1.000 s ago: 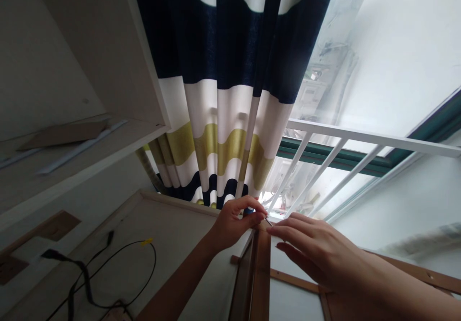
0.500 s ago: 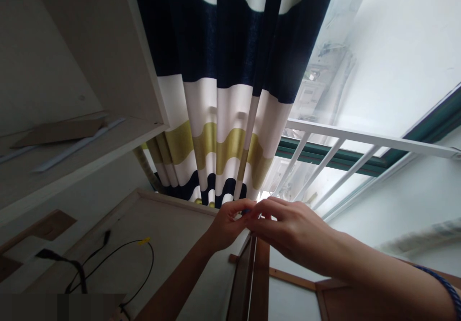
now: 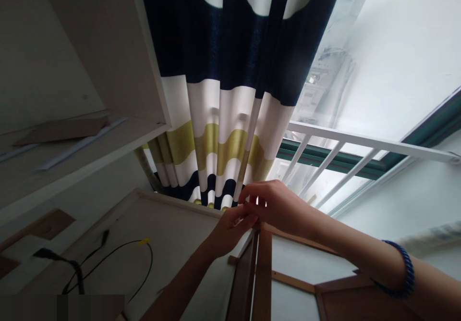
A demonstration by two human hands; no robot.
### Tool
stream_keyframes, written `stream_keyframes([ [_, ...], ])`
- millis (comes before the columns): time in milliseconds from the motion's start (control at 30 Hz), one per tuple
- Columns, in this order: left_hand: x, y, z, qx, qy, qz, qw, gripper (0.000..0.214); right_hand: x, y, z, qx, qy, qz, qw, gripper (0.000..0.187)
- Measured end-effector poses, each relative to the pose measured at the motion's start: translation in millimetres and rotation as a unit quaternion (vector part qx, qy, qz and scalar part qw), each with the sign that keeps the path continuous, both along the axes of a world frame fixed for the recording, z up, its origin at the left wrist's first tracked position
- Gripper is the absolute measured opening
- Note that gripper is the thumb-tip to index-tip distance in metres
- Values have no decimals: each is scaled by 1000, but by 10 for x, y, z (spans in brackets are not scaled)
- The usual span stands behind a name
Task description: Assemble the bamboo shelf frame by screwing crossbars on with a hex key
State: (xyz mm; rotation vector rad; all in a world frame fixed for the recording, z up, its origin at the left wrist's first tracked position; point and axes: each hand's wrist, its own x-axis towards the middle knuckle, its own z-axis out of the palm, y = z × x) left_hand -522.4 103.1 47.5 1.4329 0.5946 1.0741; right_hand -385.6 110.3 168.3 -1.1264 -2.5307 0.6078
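Observation:
My left hand (image 3: 228, 229) and my right hand (image 3: 279, 205) meet in front of me, just below the curtain's lower end in view. The right fingers bend down over the left fingertips, and both hands are closed in a pinch. Whatever lies between the fingertips is hidden by the fingers and too small to name. A dark blue braided band (image 3: 409, 270) circles my right wrist. Behind the hands hangs a curtain (image 3: 237, 47) with navy, white and olive wavy stripes.
A white shelf (image 3: 144, 131) at the left holds a flat brown piece (image 3: 65, 131). Black cables (image 3: 77, 273) lie over a pale board (image 3: 173, 244) below it. White window bars (image 3: 360, 138) stand at the right, above a brown wooden frame (image 3: 264, 273).
My right hand has risen and arches more over the left fingertips. Its wrist has shifted left, bringing the band fully into view. The small dark blue thing between the fingers no longer shows.

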Motion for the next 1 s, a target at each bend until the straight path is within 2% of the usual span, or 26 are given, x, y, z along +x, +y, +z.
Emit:
stream_keyframes([
  [100, 12, -15, -15, -16, -8, -4, 1000, 25, 52, 25, -29, -81, 30, -36, 996, 12],
  [233, 2, -50, -25, -23, -23, -11, 999, 24, 166, 55, -57, -190, 61, -52, 978, 18],
  [367, -25, -82, -46, -14, -9, -25, 1000, 27, 269, 48, -50, -224, 73, -77, 969, 17],
  [533, -21, -93, -41, -3, -6, -21, 1000, 24, 330, 17, -61, -193, 72, -75, 976, 17],
  [1000, -25, -120, -36, 2, 22, 1, 1000, 21, 540, -71, -159, -19, 13, -44, 999, 11],
])
